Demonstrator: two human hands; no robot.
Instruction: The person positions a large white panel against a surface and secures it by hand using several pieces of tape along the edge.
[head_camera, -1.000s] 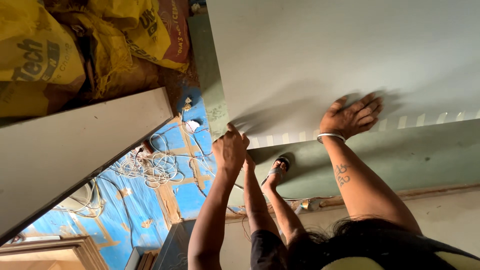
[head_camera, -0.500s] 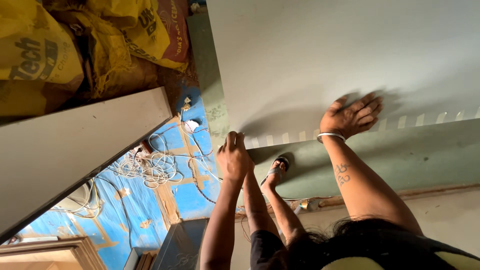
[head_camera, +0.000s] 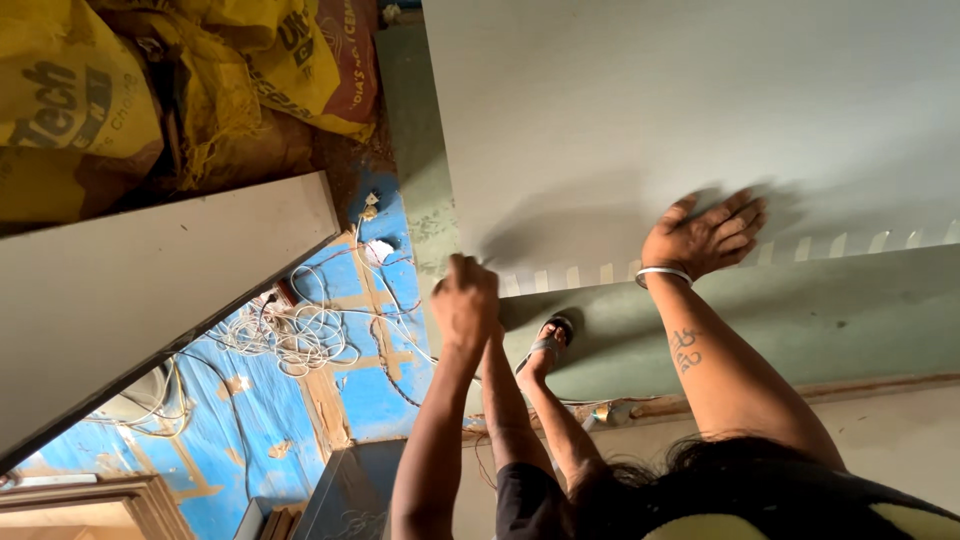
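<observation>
A large white board (head_camera: 700, 90) lies flat over a grey-green sheet (head_camera: 780, 320). My right hand (head_camera: 705, 235) presses on it palm down with the fingers spread; there is a white bangle on the wrist and a tattoo on the forearm. My left hand (head_camera: 464, 300) is closed in a fist at the board's near left corner, gripping its edge. A thin tip sticks out above the knuckles, and I cannot make out what it is. A row of short white notches (head_camera: 560, 277) runs along the board's near edge between my hands.
Yellow cement sacks (head_camera: 120, 90) are piled at the upper left. A second white board (head_camera: 150, 280) slants across the left. Tangled white cable (head_camera: 290, 335) lies on blue floor covering (head_camera: 250, 420). A sandalled foot (head_camera: 545, 345) stands on the grey-green sheet.
My left fist has shifted slightly to the right along the board's near edge. My right hand has stayed flat in the same place.
</observation>
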